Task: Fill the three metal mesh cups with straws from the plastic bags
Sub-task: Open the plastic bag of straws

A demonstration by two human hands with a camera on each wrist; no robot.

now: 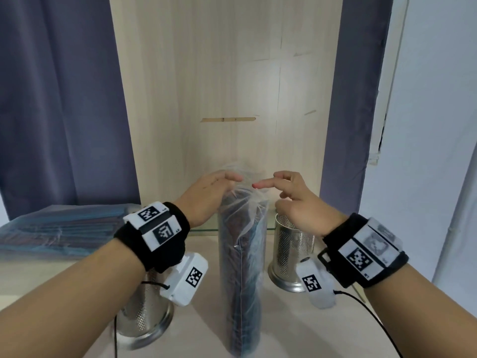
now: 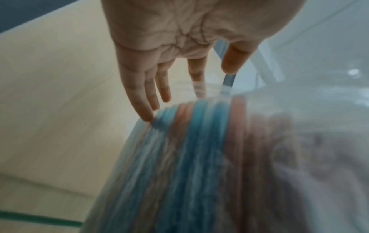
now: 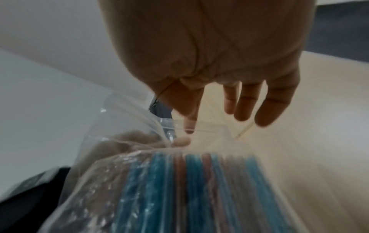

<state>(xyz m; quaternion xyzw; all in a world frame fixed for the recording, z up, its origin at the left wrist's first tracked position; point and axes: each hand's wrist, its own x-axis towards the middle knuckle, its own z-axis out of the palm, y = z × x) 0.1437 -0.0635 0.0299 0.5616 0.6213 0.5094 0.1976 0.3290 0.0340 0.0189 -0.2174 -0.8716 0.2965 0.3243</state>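
A clear plastic bag of blue and reddish straws (image 1: 242, 267) stands upright on the table between my hands. My left hand (image 1: 227, 180) rests with straight fingers against the bag's top left. The left wrist view shows those fingers (image 2: 147, 113) touching the straw ends (image 2: 189, 141) through the plastic. My right hand (image 1: 271, 187) hovers at the top right, index finger reaching to the loose bag mouth (image 3: 139, 126), other fingers relaxed. One mesh cup (image 1: 291, 254) stands right of the bag, another (image 1: 144, 313) below my left wrist. No third cup shows.
A second bag of straws (image 1: 59, 228) lies flat on the table's left. A glass ledge (image 1: 204, 230) runs behind the cups, with a wooden panel (image 1: 227, 86) behind it. Blue curtains hang on both sides. Camera cables trail from both wrists.
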